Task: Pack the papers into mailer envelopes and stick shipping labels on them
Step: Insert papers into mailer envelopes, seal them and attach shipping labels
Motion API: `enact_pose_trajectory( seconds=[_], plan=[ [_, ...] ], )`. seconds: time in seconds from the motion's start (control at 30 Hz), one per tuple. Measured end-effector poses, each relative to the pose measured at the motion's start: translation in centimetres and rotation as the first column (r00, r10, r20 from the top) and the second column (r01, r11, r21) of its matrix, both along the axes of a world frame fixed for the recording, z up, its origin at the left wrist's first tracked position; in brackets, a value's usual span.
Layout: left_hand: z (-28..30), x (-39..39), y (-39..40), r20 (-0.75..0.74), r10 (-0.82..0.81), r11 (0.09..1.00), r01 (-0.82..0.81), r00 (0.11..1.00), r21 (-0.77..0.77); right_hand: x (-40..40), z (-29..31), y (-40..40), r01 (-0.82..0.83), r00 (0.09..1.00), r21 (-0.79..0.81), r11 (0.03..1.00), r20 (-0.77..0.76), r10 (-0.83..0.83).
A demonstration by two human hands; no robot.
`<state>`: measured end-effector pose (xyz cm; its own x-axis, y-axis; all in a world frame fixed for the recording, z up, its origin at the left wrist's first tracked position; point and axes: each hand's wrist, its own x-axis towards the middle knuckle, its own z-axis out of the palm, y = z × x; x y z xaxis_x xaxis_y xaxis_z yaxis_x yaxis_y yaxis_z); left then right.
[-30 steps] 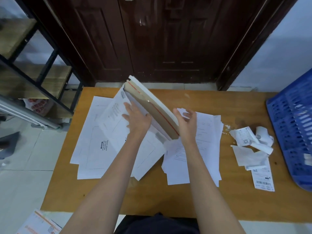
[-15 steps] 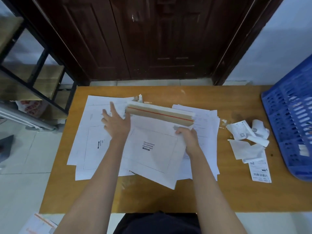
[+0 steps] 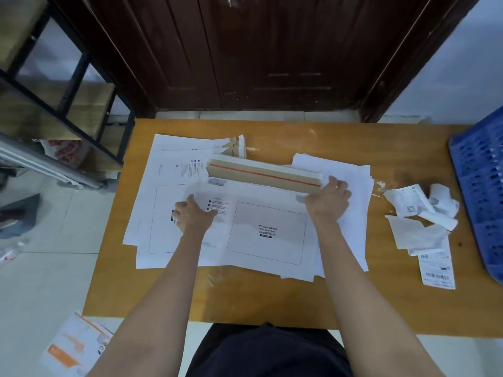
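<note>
mailer envelope (image 3: 261, 229) now flat on wooden table (image 3: 272, 295), left hand (image 3: 194, 214) pressing flat, right hand (image 3: 328, 198) fingers pinching flap (image 3: 261, 174), dark door (image 3: 258, 50) behind

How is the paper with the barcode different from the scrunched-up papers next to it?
The barcode label lies flat; the crumpled scraps are creased and curled. The label is one long strip nearest the person; the scraps are several pieces heaped farther back. Both are white and lie on the wooden table, between the envelopes and the blue crate.

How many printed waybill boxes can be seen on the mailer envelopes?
2. One lies on the top mailer envelope, between the two hands; the other waybill box is on the envelope beneath, left of the left hand. Stacked envelopes may hide more.
</note>
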<state>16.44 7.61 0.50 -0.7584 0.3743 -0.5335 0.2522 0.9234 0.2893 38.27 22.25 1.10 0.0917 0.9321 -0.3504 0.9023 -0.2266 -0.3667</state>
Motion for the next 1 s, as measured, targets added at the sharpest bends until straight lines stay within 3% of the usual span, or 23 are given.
enact_pose_trajectory(
  seconds=[0.17,0.37,0.5,0.67,0.8,1.0],
  plan=[
    [-0.6,0.3,-0.2,-0.067,0.013,0.999,-0.010,0.998,0.036,-4.4,-0.3,0.9,-0.252,0.957,-0.030,0.967,-0.156,0.244],
    [-0.9,0.4,0.4,-0.070,0.041,0.993,-0.033,0.997,0.117,-9.0,-0.6,1.8,-0.411,0.891,-0.149,0.899,-0.275,0.361],
    [-1.4,-0.3,0.6,-0.074,0.105,0.985,-0.094,0.992,0.144,-10.0,-1.2,2.7,-0.380,0.910,-0.138,0.915,-0.236,0.342],
    [-2.3,-0.7,0.9,0.194,0.206,0.941,-0.249,0.959,0.230,-10.0,-1.0,2.4,-0.242,0.930,0.009,0.970,-0.281,0.235],
    [-2.3,-0.2,1.4,0.215,0.299,0.906,-0.347,0.930,0.241,-9.1,-1.7,-1.0,-0.234,0.885,0.107,0.966,-0.387,0.257],
    [-2.4,0.6,1.3,0.201,0.257,0.913,-0.306,0.945,0.270,-7.3,-3.5,-4.3,-0.274,0.895,0.087,0.958,-0.341,0.287]
  ],
)
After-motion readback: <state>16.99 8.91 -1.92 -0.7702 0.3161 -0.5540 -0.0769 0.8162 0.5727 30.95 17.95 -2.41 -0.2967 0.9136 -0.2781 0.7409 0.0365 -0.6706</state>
